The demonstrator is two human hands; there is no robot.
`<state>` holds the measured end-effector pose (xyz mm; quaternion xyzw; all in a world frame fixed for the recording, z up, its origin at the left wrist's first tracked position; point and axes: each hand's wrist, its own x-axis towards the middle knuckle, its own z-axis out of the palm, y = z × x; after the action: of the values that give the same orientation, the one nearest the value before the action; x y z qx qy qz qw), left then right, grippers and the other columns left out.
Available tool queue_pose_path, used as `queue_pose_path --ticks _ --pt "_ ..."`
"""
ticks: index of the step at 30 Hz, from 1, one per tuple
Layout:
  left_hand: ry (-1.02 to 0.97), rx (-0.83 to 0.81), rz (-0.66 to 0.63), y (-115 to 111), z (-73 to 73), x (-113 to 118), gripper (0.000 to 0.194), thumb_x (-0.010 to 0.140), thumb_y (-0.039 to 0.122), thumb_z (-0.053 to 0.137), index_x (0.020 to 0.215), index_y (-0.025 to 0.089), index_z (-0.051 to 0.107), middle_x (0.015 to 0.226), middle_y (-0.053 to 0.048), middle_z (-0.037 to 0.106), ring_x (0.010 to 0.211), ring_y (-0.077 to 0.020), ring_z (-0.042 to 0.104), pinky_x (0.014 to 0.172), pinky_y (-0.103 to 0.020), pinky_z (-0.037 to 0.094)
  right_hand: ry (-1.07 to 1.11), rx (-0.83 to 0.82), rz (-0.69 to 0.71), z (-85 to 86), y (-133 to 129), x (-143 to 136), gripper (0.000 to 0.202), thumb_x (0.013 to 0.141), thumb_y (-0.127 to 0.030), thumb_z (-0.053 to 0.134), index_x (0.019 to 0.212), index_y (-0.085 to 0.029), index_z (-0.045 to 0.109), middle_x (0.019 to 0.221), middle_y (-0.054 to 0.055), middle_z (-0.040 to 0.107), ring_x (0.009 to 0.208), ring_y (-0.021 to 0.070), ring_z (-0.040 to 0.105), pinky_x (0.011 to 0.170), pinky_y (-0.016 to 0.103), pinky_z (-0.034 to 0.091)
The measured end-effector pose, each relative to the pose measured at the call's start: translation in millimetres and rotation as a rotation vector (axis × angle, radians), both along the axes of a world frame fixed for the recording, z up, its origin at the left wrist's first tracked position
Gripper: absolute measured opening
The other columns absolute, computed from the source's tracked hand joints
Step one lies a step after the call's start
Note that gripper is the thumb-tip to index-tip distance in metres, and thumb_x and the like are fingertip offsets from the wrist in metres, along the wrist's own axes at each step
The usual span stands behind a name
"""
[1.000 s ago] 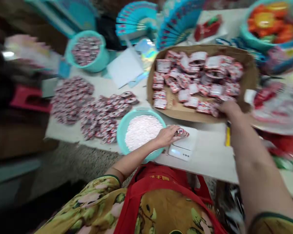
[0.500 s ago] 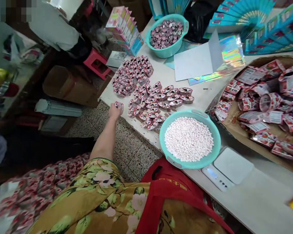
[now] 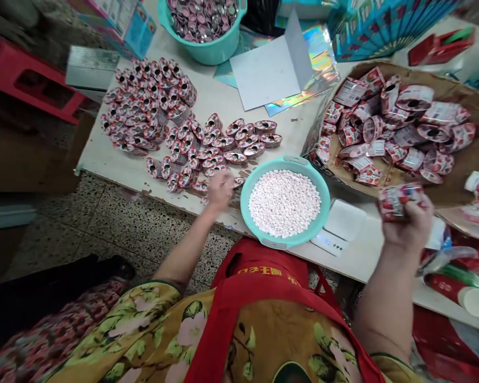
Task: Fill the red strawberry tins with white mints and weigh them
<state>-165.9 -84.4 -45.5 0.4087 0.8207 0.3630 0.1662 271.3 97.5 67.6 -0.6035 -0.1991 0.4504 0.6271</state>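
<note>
My right hand (image 3: 413,221) grips a red-and-white strawberry-printed container (image 3: 395,202), held up in front of the cardboard box. My left hand (image 3: 220,190) hovers at the near end of rows of similar small oval containers (image 3: 223,142), which stand with dark round openings upward. Motion smears its fingers, so whether it holds anything is unclear. Right of that hand, a turquoise basin (image 3: 245,199) holds many small white tablets (image 3: 284,203). More containers (image 3: 149,103) stand packed together at the table's far left.
A shallow cardboard box (image 3: 469,175) of printed containers lies at right. A white scale (image 3: 345,218) sits beside the basin. Behind are a turquoise bowl (image 3: 215,53) of round metal-looking pieces, a folded white card (image 3: 265,72) and blue display boxes (image 3: 383,32). A pink stool (image 3: 27,80) stands left.
The view has swung right. My left hand has left the table's left part and come close to the basin; the container it held is no longer visible there. My right hand now shows, gripping a container.
</note>
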Motion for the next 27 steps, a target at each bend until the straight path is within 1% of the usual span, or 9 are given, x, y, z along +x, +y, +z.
queue_pose_path --ticks 3,5,7,9,12,16,19,22,27 --pt "-0.01 -0.112 -0.596 50.4 -21.7 122.9 0.049 0.096 0.053 0.055 0.13 0.019 0.063 0.136 -0.013 0.064 0.129 -0.0274 0.054 0.112 -0.044 0.04 0.135 0.021 0.384 -23.4 -38.6 -31.1 0.035 0.053 -0.014 0.074 0.085 -0.026 0.067 0.1 0.007 0.074 0.09 0.0283 0.076 0.074 0.047 0.061" --pt "0.057 -0.216 -0.737 75.0 -31.4 174.2 0.066 0.094 0.064 0.052 0.142 0.019 0.056 0.146 -0.016 0.056 0.136 -0.0307 0.048 0.115 -0.047 0.036 0.112 -0.063 0.425 -41.3 -56.7 -46.0 0.047 0.049 -0.017 0.081 0.093 -0.025 0.066 0.096 0.003 0.074 0.084 0.0227 0.074 0.074 0.042 0.062" --pt "0.136 -0.295 -0.767 85.0 -34.3 197.2 0.073 0.091 0.073 0.047 0.142 0.021 0.056 0.144 -0.016 0.056 0.135 -0.0338 0.047 0.112 -0.05 0.037 0.062 -0.148 0.468 -55.7 -69.7 -55.4 0.056 0.05 -0.021 0.086 0.102 -0.023 0.067 0.1 0.002 0.074 0.085 0.0192 0.073 0.078 0.038 0.062" --pt "0.204 -0.334 -0.786 81.3 -31.7 199.9 0.072 0.091 0.076 0.043 0.133 0.022 0.063 0.133 -0.016 0.062 0.127 -0.0348 0.052 0.107 -0.051 0.04 0.03 -0.218 0.53 -64.7 -78.8 -61.2 0.059 0.052 -0.028 0.089 0.107 -0.022 0.069 0.102 0.003 0.075 0.087 0.0195 0.072 0.082 0.038 0.062" --pt "0.269 -0.377 -0.809 63.6 -25.3 188.5 0.056 0.097 0.063 0.043 0.119 0.02 0.07 0.115 -0.016 0.068 0.114 -0.0321 0.059 0.098 -0.047 0.045 -0.067 -0.266 0.604 -70.4 -86.7 -67.2 0.06 0.053 -0.036 0.091 0.108 -0.021 0.071 0.101 0.004 0.076 0.087 0.0211 0.072 0.087 0.04 0.06" --pt "0.193 -0.419 -0.649 48.8 -22.6 173.9 0.032 0.096 0.041 0.051 0.104 0.019 0.074 0.106 -0.013 0.07 0.102 -0.0275 0.064 0.084 -0.037 0.049 -0.298 -0.221 0.712 -73.1 -92.6 -74.5 0.064 0.054 -0.042 0.089 0.111 -0.018 0.073 0.109 0.008 0.076 0.096 0.0252 0.071 0.095 0.044 0.057" --pt "-0.141 -0.356 -0.375 52.2 -15.7 168.1 0.02 0.088 0.036 0.061 0.082 0.018 0.069 0.085 -0.006 0.07 0.085 -0.0205 0.064 0.076 -0.031 0.048 -0.426 -0.175 0.787 -76.8 -98.6 -79.4 0.062 0.059 -0.047 0.085 0.112 -0.018 0.073 0.111 0.01 0.075 0.097 0.0263 0.07 0.095 0.044 0.056" --pt "-0.665 -0.16 -0.139 59.5 6.9 169.8 0.028 0.081 0.041 0.068 0.068 0.018 0.058 0.062 0.0 0.058 0.06 -0.0132 0.055 0.062 -0.027 0.045 -0.549 -0.104 0.876 -80.6 -106.8 -85.9 0.056 0.065 -0.047 0.079 0.113 -0.02 0.072 0.11 0.009 0.075 0.099 0.0265 0.069 0.097 0.045 0.054" --pt "-1.222 0.21 -0.058 63.4 54.5 188.5 0.04 0.072 0.051 0.078 0.075 0.019 0.055 0.063 0.003 0.058 0.047 -0.0087 0.048 0.047 -0.024 0.04 -0.663 0.001 0.993 -81.5 -118.9 -107.3 0.044 0.069 -0.044 0.073 0.107 -0.021 0.072 0.108 0.008 0.074 0.101 0.0273 0.068 0.098 0.044 0.052"
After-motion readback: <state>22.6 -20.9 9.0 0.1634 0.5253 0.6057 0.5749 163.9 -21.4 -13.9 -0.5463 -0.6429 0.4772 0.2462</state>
